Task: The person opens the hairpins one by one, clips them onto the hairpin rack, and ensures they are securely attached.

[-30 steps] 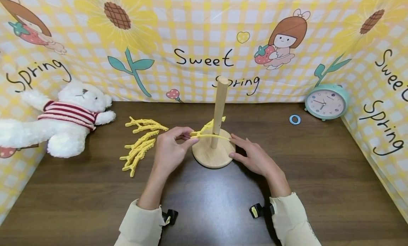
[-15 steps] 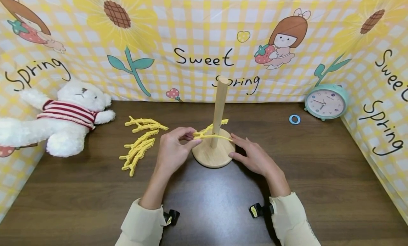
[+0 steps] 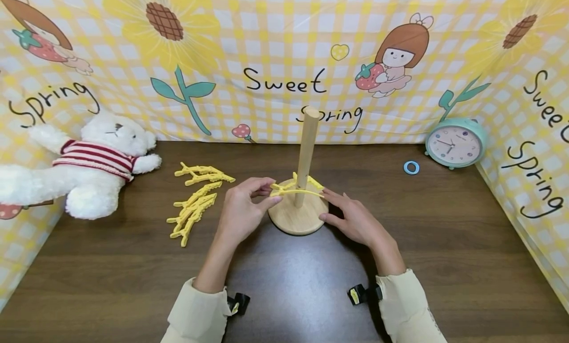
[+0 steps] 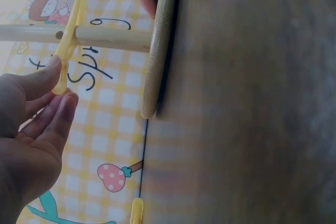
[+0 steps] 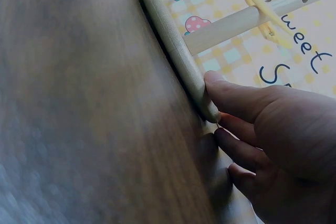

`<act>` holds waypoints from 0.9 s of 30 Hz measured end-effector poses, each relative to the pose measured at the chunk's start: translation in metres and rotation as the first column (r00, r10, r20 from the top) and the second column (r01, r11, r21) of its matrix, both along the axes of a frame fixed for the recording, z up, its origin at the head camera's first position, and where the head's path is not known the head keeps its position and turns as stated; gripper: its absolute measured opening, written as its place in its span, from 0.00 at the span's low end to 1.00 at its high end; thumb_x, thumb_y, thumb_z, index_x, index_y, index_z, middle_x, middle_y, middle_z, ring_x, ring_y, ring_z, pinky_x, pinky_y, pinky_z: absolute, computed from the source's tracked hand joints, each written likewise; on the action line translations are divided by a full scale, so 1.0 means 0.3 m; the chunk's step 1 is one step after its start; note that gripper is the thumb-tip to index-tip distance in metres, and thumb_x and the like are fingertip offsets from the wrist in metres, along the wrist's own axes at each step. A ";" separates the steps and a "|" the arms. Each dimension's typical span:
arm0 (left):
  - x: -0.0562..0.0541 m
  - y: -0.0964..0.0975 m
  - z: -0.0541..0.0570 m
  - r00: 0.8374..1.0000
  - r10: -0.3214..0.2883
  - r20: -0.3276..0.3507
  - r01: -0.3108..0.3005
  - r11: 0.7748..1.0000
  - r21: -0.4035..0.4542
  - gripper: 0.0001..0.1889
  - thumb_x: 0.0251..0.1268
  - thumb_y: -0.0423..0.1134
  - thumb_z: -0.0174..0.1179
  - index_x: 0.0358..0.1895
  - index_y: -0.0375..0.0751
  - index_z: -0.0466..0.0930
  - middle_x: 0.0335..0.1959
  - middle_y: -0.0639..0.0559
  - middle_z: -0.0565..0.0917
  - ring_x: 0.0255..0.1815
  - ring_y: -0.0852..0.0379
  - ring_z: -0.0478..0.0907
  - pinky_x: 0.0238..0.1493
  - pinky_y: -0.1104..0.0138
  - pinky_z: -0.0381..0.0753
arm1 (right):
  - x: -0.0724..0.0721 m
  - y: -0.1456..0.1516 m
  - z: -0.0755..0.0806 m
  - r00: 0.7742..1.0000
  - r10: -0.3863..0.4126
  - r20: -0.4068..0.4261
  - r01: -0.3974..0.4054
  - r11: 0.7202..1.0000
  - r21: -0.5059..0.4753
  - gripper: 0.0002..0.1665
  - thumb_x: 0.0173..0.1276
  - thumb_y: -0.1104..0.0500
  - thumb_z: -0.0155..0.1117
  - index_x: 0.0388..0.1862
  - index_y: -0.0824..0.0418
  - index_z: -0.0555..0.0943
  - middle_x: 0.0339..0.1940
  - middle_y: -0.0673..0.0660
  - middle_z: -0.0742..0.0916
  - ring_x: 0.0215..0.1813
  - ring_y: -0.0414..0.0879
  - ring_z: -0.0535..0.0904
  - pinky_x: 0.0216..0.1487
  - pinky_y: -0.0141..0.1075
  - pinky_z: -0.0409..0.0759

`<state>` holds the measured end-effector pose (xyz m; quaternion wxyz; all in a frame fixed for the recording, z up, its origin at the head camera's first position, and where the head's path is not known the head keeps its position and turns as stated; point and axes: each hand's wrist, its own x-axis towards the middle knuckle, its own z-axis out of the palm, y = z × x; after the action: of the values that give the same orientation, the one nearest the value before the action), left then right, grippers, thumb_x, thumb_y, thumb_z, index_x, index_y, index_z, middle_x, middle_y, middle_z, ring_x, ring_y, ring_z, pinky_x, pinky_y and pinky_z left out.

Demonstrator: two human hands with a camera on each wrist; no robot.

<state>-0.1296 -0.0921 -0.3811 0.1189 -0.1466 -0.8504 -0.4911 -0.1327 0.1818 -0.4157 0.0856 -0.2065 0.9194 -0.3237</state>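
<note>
One yellow clip (image 4: 67, 45) is pinched between the thumb and fingers of the left hand (image 3: 242, 207), and its two prongs are parted, one passing in front of the wooden post (image 3: 306, 150) and the other behind it. The right hand (image 3: 355, 219) grasps the round base (image 3: 295, 222) by its right rim; this base stands between the middle and the far edge of the tabletop (image 3: 293, 293). Several other clips (image 3: 193, 214) lie toward the left edge. Near the far right corner are a blue ring (image 3: 405, 168) and a mint clock (image 3: 457, 144); a white teddy bear (image 3: 95, 160) lies by the far left corner.
</note>
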 end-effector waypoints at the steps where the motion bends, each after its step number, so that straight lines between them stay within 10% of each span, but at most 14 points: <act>1: 0.000 0.000 0.000 1.000 -0.006 0.006 0.006 1.000 0.002 0.16 0.58 0.32 0.75 0.49 0.32 0.86 0.43 0.44 0.87 0.43 0.52 0.86 0.49 0.65 0.85 | 0.001 0.000 0.000 1.000 -0.002 0.002 0.002 1.000 -0.001 0.34 0.75 0.50 0.64 0.75 0.61 0.70 0.79 0.56 0.68 0.77 0.70 0.57 0.75 0.62 0.56; 27: -0.007 -0.037 0.010 0.998 -0.053 0.027 0.051 0.996 0.076 0.20 0.59 0.34 0.75 0.54 0.33 0.84 0.45 0.42 0.85 0.46 0.47 0.84 0.51 0.61 0.84 | 0.000 -0.001 0.000 1.000 -0.006 0.019 0.006 1.000 -0.005 0.35 0.75 0.50 0.65 0.76 0.61 0.69 0.79 0.55 0.67 0.77 0.70 0.56 0.75 0.62 0.56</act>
<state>-0.1318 -0.1032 -0.3781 0.0991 -0.1568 -0.8288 -0.5279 -0.1326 0.1815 -0.4156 0.0929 -0.2007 0.9183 -0.3285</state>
